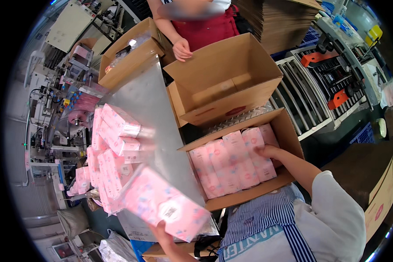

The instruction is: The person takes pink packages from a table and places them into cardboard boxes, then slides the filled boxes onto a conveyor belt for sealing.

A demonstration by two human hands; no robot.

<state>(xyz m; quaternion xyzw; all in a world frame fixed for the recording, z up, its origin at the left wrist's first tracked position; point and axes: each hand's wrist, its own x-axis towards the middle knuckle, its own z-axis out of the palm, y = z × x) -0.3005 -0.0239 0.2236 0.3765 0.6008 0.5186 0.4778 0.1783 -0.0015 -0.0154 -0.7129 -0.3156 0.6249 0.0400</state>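
My left hand (161, 232) grips the lower edge of a pink tissue pack (161, 205), tilted over the near end of the metal table. The pack has a white label and a pale blue pattern. Inside an open cardboard box (292, 153) in front of me, pink tissue packs (231, 159) stand in rows. My right hand (268, 152) reaches into that box, fingers closed against a pack at the right side; some fingertips are hidden between packs. To the left, a loose pile of similar packs (113, 148) lies at the table's edge.
The metal table (148, 94) runs away from me. Beyond the filled box stands an empty open carton (231, 74), with a person's hand (182, 49) at its rim. A roller conveyor (301, 96) lies right. Machinery (39, 105) fills the left; flattened cartons (362, 174) stand near right.
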